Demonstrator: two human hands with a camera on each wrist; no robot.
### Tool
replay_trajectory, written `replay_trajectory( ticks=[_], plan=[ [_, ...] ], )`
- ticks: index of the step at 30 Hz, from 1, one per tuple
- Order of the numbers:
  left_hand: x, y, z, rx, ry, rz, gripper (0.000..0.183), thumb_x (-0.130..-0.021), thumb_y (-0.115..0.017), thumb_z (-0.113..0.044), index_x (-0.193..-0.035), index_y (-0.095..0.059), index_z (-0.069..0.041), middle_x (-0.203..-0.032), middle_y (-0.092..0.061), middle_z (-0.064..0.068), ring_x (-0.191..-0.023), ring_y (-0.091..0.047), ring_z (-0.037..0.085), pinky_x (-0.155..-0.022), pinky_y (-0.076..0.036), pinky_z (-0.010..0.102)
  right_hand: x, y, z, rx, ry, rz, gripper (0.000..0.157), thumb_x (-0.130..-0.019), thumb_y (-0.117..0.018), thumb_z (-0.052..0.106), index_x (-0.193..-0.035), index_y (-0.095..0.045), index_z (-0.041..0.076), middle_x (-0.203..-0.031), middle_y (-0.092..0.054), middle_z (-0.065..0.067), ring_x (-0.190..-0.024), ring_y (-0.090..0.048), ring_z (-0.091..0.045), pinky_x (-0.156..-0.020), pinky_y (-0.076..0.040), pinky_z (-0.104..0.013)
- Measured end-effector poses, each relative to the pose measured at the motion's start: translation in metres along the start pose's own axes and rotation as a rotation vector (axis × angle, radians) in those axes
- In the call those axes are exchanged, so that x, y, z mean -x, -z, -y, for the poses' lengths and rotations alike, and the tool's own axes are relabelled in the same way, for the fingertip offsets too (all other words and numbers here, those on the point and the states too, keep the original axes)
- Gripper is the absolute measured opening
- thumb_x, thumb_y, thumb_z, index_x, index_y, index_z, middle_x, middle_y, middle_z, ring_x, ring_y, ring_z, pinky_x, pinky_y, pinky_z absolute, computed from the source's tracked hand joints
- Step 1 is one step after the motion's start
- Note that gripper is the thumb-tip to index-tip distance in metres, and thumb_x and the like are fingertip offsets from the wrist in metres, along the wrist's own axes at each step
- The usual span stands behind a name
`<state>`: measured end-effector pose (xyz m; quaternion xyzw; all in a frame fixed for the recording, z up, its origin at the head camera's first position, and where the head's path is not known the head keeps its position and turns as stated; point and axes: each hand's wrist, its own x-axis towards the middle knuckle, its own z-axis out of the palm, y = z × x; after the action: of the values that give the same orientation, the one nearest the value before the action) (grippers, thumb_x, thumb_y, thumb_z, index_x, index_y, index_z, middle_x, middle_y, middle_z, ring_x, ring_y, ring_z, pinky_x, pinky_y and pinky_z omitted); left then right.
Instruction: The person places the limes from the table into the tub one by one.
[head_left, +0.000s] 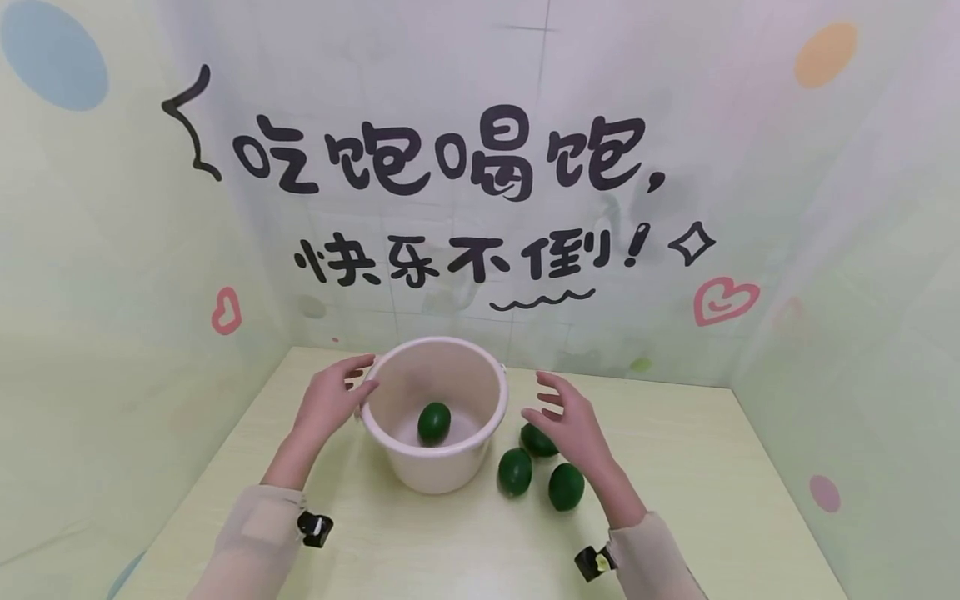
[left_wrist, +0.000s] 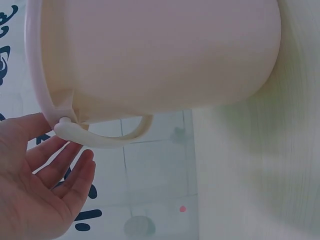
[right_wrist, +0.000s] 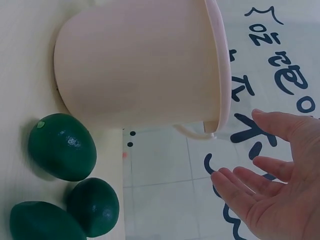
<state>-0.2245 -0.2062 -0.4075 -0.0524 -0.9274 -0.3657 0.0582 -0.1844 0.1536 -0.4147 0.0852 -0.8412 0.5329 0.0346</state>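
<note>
A pale pink bucket stands upright on the table, with one dark green, egg-shaped fruit on its bottom. My left hand is at the bucket's left rim, thumb and fingers spread; in the left wrist view its fingertips are by the handle, and whether they touch it I cannot tell. To the bucket's right my right hand hovers with loosely bent fingers, holding nothing and apart from the rim. Three similar green fruits lie near it: one at the front left, one at the front right, one partly hidden behind the hand.
The light wooden table is enclosed by pale printed curtains, with dark lettering on the back one. The back curtain meets the table's far edge just behind the bucket. Each wrist carries a small black device.
</note>
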Motion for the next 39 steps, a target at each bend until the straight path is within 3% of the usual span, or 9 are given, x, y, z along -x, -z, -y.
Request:
replay_trajectory(
  ticks=[10, 22, 27, 31, 39],
  plan=[
    [0.001, 0.002, -0.001, 0.071, 0.012, -0.023, 0.043, -0.096, -0.064, -0.014, -0.137, -0.058, -0.001, -0.133, -0.064, 0.021, -0.119, -0.064, 0.041, -0.095, -0.056, 0.052, 0.005, 0.005, -0.011, 0.015, -0.034, -0.013, 0.061, -0.090, -0.074, 0.015, -0.144, -0.048, 0.006, -0.150, -0.049, -0.017, -0.130, -0.057, -0.037, -0.102, -0.053, -0.047],
    [0.001, 0.003, 0.001, 0.149, 0.064, 0.005, 0.042, -0.096, -0.064, -0.013, -0.135, -0.059, 0.000, -0.125, -0.067, 0.026, -0.111, -0.069, 0.038, -0.089, -0.059, 0.046, 0.014, 0.015, -0.019, 0.022, -0.065, -0.023, 0.060, -0.090, -0.073, 0.013, -0.144, -0.048, 0.005, -0.150, -0.049, -0.018, -0.130, -0.057, -0.038, -0.103, -0.052, -0.046],
    [0.002, 0.004, 0.002, 0.136, 0.033, 0.022, 0.044, -0.096, -0.064, -0.013, -0.138, -0.057, 0.000, -0.131, -0.064, 0.025, -0.121, -0.062, 0.042, -0.095, -0.055, 0.053, 0.016, 0.018, -0.026, 0.037, -0.069, -0.028, 0.060, -0.091, -0.073, 0.014, -0.144, -0.047, 0.005, -0.150, -0.049, -0.018, -0.130, -0.057, -0.038, -0.103, -0.052, -0.046],
    [0.005, 0.002, 0.005, 0.147, 0.001, 0.034, 0.046, -0.097, -0.063, -0.013, -0.140, -0.055, 0.000, -0.137, -0.059, 0.026, -0.124, -0.059, 0.046, -0.096, -0.055, 0.053, 0.018, 0.019, -0.032, 0.040, -0.067, -0.028, 0.060, -0.091, -0.072, 0.013, -0.145, -0.046, 0.004, -0.150, -0.048, -0.018, -0.130, -0.057, -0.039, -0.104, -0.052, -0.046],
    [0.011, -0.006, 0.014, 0.116, -0.073, -0.014, 0.045, -0.099, -0.060, -0.017, -0.141, -0.053, 0.000, -0.143, -0.054, 0.025, -0.132, -0.052, 0.045, -0.104, -0.049, 0.051, 0.022, 0.022, -0.035, 0.036, -0.062, -0.042, 0.060, -0.091, -0.072, 0.013, -0.144, -0.047, 0.002, -0.148, -0.049, -0.021, -0.128, -0.058, -0.041, -0.102, -0.053, -0.048]
  ],
)
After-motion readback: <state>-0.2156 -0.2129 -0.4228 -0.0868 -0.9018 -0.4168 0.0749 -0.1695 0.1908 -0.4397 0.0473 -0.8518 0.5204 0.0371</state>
